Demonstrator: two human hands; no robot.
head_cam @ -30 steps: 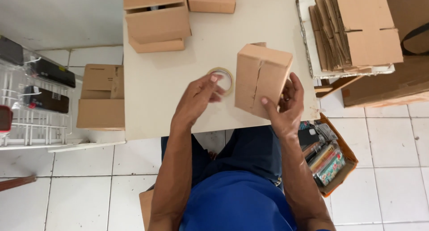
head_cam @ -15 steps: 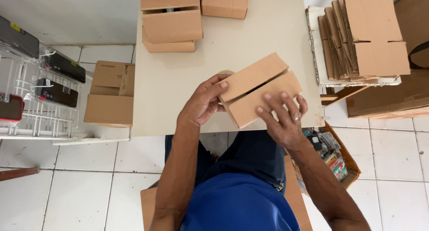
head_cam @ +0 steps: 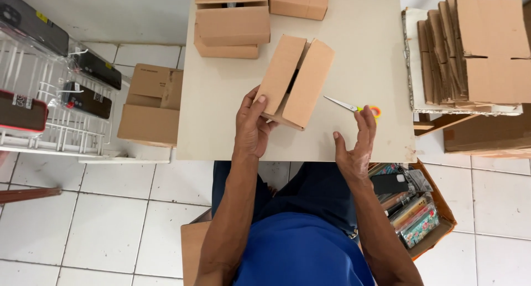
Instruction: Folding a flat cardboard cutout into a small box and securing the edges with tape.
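- Head view: the left hand (head_cam: 251, 125) grips the near left edge of a small cardboard box (head_cam: 296, 81), thumb under and fingers lying on its left flap, apparently to keep the two top flaps pressed shut.
- Where the flaps meet, a dark open seam runs from near to far; nothing seals it that the picture shows.
- The box rests tilted on the table (head_cam: 221, 125), near the middle of the near edge, within easy reach of both hands.
- The right hand (head_cam: 357, 145) is empty and spread wide, palm turned left, hovering just right of the box and apart from it.
- Just beyond its fingertips lie scissors (head_cam: 354, 107) with yellow and orange handles, blades pointing left toward the box.
- At the far edge of the table stand more boxes (head_cam: 232, 23), already folded and stacked out of the working space.
- To the right, a stack of flat cartons (head_cam: 475, 48) leans on a board, close by as stock.
- Near right on the floor, an open bin (head_cam: 415, 214) holds colourful small packets.
- To the left, a floor box (head_cam: 146, 106) sits beside a white wire rack (head_cam: 50, 125) hung with dark cases.
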